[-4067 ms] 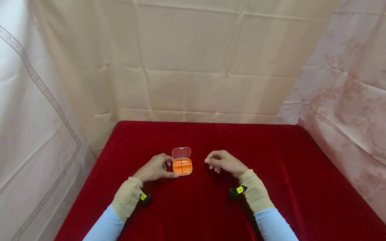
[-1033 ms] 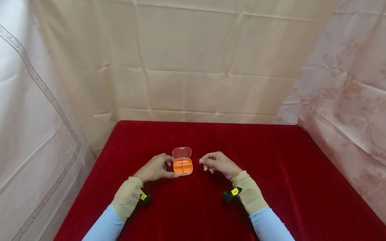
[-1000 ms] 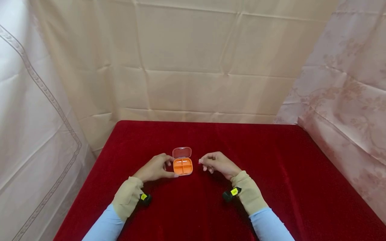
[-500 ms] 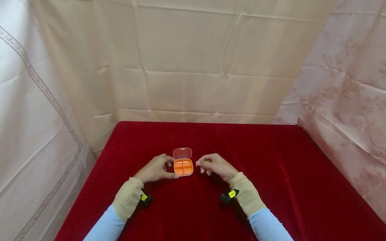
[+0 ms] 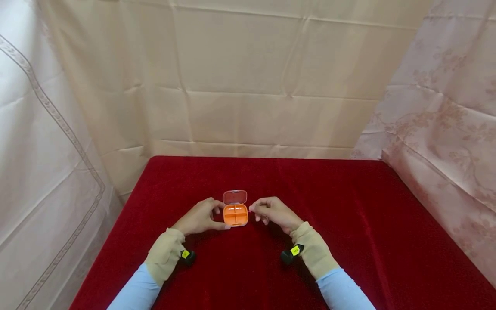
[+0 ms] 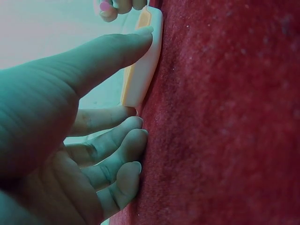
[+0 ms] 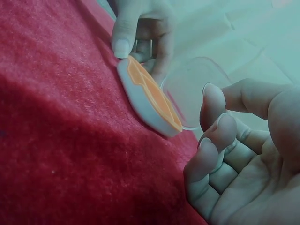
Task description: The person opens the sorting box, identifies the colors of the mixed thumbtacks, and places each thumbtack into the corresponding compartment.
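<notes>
Beige drapes [image 5: 240,77] back the red table [image 5: 232,275]; the left hand [image 5: 200,216] grips an orange case [image 5: 235,215], the right hand [image 5: 276,213] a pink bit [image 6: 105,6].

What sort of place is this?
Probably a curtained-off recording booth, not an ordinary room: a beige curtain hangs behind the work surface, a floral drape closes off the right side, and a red plush cloth covers the surface.

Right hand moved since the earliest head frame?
Yes. Against the far edge of the red table, the right hand has shifted left in the head view, closer to the open orange pillbox.
</notes>
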Tool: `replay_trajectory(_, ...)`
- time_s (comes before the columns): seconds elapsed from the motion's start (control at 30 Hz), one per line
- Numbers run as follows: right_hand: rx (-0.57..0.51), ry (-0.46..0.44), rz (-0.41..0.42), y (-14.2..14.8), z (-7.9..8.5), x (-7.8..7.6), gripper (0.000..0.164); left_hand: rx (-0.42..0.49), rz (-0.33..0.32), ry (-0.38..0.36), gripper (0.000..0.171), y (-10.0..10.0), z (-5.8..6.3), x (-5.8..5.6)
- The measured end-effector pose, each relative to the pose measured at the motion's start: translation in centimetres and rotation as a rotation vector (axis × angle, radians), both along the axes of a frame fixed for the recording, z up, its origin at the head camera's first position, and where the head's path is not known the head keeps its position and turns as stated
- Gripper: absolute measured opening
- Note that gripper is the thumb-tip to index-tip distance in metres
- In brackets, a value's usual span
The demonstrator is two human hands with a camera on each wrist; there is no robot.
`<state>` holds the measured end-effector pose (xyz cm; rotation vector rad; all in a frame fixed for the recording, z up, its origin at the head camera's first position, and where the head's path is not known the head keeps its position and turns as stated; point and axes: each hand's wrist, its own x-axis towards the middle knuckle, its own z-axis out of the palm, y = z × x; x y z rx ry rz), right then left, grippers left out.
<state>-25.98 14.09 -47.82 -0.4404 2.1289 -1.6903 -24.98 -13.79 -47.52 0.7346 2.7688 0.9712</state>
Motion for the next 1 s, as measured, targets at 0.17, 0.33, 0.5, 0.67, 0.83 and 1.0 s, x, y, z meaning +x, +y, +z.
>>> replay_trajectory(0.17,0.024,0.025,0.013,-0.8,0.4,0.3,0.032,-0.007,0.013,-0.016,0.059,-0.1,-0.1,0.0)
replay_trajectory(0.33,0.021,0.033,0.010,-1.2,0.6,0.5,0.033,-0.006,0.022,-0.031,0.058,-0.2,0.0,0.2)
replay_trajectory(0.5,0.019,0.032,-0.004,-1.7,0.6,0.5,0.032,-0.009,0.024,-0.040,0.059,-0.2,0.0,0.2)
replay_trajectory(0.67,0.052,0.070,-0.014,-2.2,0.6,0.5,0.034,-0.010,0.027,-0.038,0.060,-0.2,0.0,0.2)
replay_trajectory(0.83,0.067,0.099,-0.026,-2.9,0.7,0.4,0.032,-0.006,0.017,-0.035,0.060,0.0,0.1,0.0)
replay_trajectory(1.0,0.075,0.106,-0.034,-3.4,0.9,0.6,0.029,-0.009,0.002,-0.038,0.060,0.1,0.3,-0.2)
